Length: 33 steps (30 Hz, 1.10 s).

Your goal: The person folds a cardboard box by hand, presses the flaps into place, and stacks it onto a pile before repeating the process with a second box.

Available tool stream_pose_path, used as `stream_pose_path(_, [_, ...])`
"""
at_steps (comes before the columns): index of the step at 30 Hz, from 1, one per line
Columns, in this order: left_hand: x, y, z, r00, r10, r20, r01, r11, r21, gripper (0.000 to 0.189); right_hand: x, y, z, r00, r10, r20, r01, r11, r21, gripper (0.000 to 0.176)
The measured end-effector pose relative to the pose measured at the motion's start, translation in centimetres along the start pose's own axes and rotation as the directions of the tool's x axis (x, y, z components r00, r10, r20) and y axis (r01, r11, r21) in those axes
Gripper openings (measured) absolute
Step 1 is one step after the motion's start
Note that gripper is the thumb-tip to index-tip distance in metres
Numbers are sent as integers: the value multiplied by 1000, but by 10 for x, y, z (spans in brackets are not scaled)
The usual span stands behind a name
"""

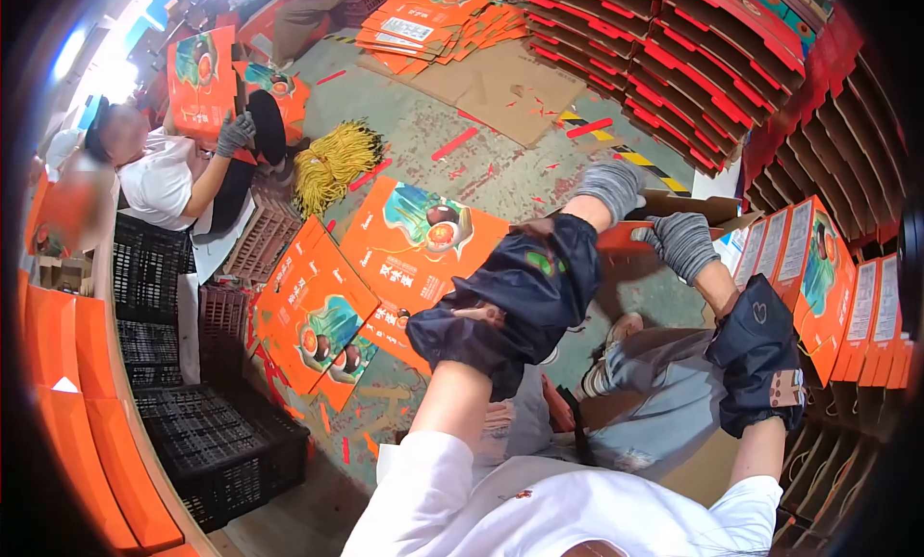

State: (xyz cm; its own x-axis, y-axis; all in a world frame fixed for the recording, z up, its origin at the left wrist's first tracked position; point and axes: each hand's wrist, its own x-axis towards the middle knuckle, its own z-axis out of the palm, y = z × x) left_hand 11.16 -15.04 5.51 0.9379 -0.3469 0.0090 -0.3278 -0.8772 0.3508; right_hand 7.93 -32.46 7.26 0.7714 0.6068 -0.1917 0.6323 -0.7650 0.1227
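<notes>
1. Workshop floor [500,172]: worn green-grey concrete, strewn w/ red scraps. Yellow-black hazard tape [630,155] laid far, right of centre.
2. L hand [608,187]: grey knit glove, dark sleeve guard on forearm. Curled over far top edge of orange carton [628,238], clamped on it.
3. R hand [681,241]: same glove and sleeve guard. Fingers wrapped over right end of same carton, gripping it.
4. Orange carton: held off floor between both hands, right of centre, above the knees. Only a narrow orange strip visible, so fold state not determinable. Brown cardboard flap [707,209] showing just beyond R hand.
5. Flat printed cartons [414,235]: on floor left of L forearm, overlapping, print side up.
6. Yellow cord bundle [332,163]: on floor, farther off and left of flat cartons.
7. Black plastic crates [192,432]: near left, stacked. Smooth orange stacks [67,384] at extreme left edge.
8. Made-up boxes [818,268]: standing in a row at right, just beside R forearm.
9. Red-edged flat blanks [674,66]: tall slanted pile, far right.
10. Co-worker [159,177]: seated far left, white top. Gloved hand [234,134] on upright orange box [202,71].
</notes>
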Motion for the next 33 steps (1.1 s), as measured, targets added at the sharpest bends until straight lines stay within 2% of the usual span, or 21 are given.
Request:
stream_pose_path(2, [-6,-19,-9,1000,3,-27,-2,1000,9,44,-4,8,-2,996,20,85,-18,999,-28,59])
stream_pose_path(4, [-27,-52,-22,994,-103,-40,102,995,-19,42,-12,22,0,980,66,189,-59,997,-44,62])
stream_pose_path(5, [-39,-62,-34,997,-29,-72,29,1000,-3,43,-17,39,12,973,105,203,-98,994,-43,63])
stream_pose_path(6, [-38,-72,-39,991,-125,44,127,990,-60,44,-21,51,19,966,123,227,-118,992,-36,63])
stream_pose_path(7, [-39,-75,-46,985,-115,131,126,989,-80,46,-24,50,8,962,119,247,-103,992,-75,62])
stream_pose_path(10, [-39,-61,-31,993,-115,-20,116,992,59,43,1,55,25,982,130,140,-129,991,-18,67])
stream_pose_path(11, [-40,-54,-33,989,-148,9,148,988,46,43,7,51,16,957,129,259,-132,991,-5,71])
stream_pose_path(12, [-39,-48,-37,982,-189,30,187,982,39,43,10,53,24,980,74,186,-83,996,41,74])
stream_pose_path(15, [-36,-37,-39,963,-262,68,242,945,221,39,9,53,23,980,63,190,-85,991,107,77])
stream_pose_path(16, [-37,-35,-34,987,-106,-119,135,952,274,39,5,52,20,983,66,170,-84,991,103,77])
stream_pose_path(18, [-48,-30,-14,869,234,-436,-34,907,419,40,0,54,19,983,70,168,-88,991,100,77])
stream_pose_path(19, [-54,0,-23,860,187,-475,-64,963,262,42,2,55,21,980,72,185,-93,990,103,77])
stream_pose_path(22, [-57,20,9,936,271,-224,-264,963,62,54,3,52,19,974,61,219,-75,996,57,76])
stream_pose_path(24, [-53,16,36,981,107,160,-138,971,197,73,4,51,22,981,30,189,-27,999,-17,75])
stream_pose_path(25, [-53,12,32,973,139,187,-144,990,11,89,4,47,16,973,57,223,-37,995,-91,72])
stream_pose_path(26, [-54,1,39,966,251,56,-252,968,6,92,2,50,11,972,42,231,-14,992,-123,69])
stream_pose_path(28, [-56,-12,43,962,272,24,-272,962,29,94,7,80,21,999,-5,31,9,991,-130,61])
stream_pose_path(29, [-59,-10,40,969,237,62,-239,971,24,92,2,95,32,997,-4,-77,-5,993,-122,54])
stream_pose_path(30, [-59,-11,42,971,213,106,-218,975,45,92,0,98,31,999,-28,19,31,985,-171,50])
stream_pose_path(32, [-59,-12,51,962,176,210,-196,978,76,91,-7,104,74,983,-162,-83,132,950,-284,49])
stream_pose_path(33, [-56,-13,55,950,172,261,-191,980,51,91,-9,101,78,976,-153,-158,106,957,-270,47])
